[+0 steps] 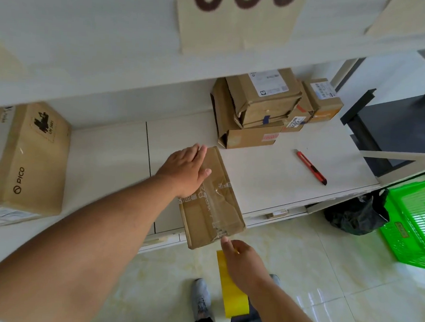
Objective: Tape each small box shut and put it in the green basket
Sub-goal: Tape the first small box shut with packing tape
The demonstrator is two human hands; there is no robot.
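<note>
Left hand (184,170) flat on the far half of the box (210,200), fingers straight and close together, pressing it to the shelf (267,179). Right hand (241,258) at the box's near corner, thumb tip touching the clear tape there, fingers curled over a yellow strip (232,286) hanging below; probably pinching it, though the grip itself hidden behind the knuckles. Box lying at the front of the shelf with its near end jutting past the edge over the floor. Risk first: too much weight on that overhanging end and the box tips off, since only the left palm anchors it. Tape on the near end looks wrinkled, so a hurried press could leave a loose seam or a fold stuck to itself. Dangling strip could also catch on the wrong face or on the wrist. Basket (413,223) down on the floor to the right, well apart from the box, only partly in view; nothing seen inside the visible part. Stack of boxes (262,109) at the back of the shelf, shut as far as can be seen, with a red knife (311,168) lying near them.
</note>
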